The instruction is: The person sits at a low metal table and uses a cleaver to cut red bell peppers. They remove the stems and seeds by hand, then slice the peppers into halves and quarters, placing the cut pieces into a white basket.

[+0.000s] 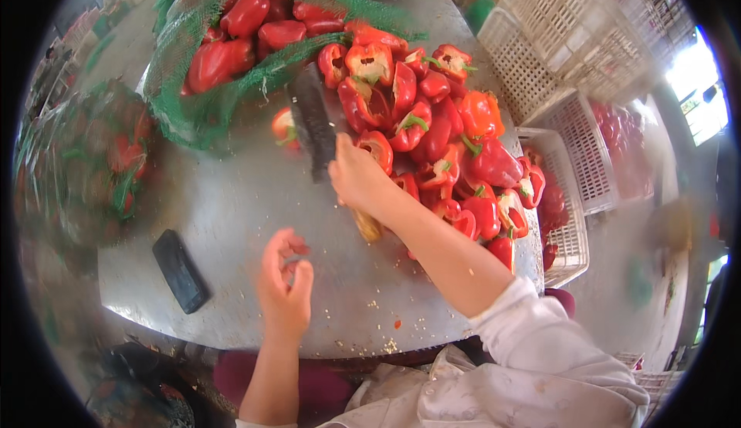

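My right hand (359,179) grips a cleaver with a broad dark blade (312,121); the end of its yellowish handle (367,225) shows below the hand. Beyond the blade lies a pepper piece (285,128), partly hidden by it. My left hand (286,283) is over the metal table (231,208), fingers curled and apart, holding nothing. Right of the blade is a heap of cut red bell peppers (428,121), several showing pale cores and green stems. At the back left, whole red bell peppers (246,16) lie in an opened green mesh bag (202,118).
A black smartphone (180,271) lies at the table's left. A filled mesh bag (87,167) stands beyond the left edge. Plastic crates, one holding red peppers (554,199), stand along the right edge. Pale seeds (391,345) are scattered near the front edge.
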`<state>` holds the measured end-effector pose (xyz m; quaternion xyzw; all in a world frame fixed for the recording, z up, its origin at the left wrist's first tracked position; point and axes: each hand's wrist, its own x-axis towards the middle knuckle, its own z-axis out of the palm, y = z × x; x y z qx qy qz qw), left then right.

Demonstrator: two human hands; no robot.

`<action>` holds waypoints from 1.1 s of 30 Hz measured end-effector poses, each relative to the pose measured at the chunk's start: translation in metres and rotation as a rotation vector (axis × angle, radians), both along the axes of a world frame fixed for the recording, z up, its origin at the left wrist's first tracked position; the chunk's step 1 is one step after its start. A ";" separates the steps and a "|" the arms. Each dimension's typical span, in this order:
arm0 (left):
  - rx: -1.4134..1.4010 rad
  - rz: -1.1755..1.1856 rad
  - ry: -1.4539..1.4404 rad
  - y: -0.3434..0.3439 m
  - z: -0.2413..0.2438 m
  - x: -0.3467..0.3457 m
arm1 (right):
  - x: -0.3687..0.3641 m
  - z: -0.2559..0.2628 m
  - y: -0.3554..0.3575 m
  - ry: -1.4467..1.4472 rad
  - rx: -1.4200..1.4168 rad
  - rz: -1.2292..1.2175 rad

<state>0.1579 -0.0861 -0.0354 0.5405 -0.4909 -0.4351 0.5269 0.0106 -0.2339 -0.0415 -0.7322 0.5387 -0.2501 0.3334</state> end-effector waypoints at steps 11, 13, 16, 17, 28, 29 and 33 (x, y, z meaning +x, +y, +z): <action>-0.005 -0.074 0.096 0.010 -0.019 0.013 | -0.021 -0.032 -0.110 -0.446 0.268 -0.268; 0.005 -0.114 0.045 0.011 -0.014 0.015 | -0.014 -0.014 -0.099 -0.574 0.364 -0.364; -0.103 -0.104 -0.055 0.016 0.004 0.020 | -0.009 -0.020 -0.095 -0.670 0.287 -0.443; -0.132 -0.063 -0.040 0.016 0.008 0.023 | -0.008 -0.019 -0.093 -0.663 0.295 -0.456; -0.146 0.088 0.286 0.022 0.025 0.036 | -0.022 0.019 -0.077 -0.764 0.268 -0.508; -0.146 0.106 0.283 0.021 0.025 0.033 | -0.025 0.010 -0.069 -0.634 0.206 -0.485; -0.171 0.161 0.211 0.019 0.017 0.031 | -0.010 0.043 0.013 -0.527 0.387 -0.142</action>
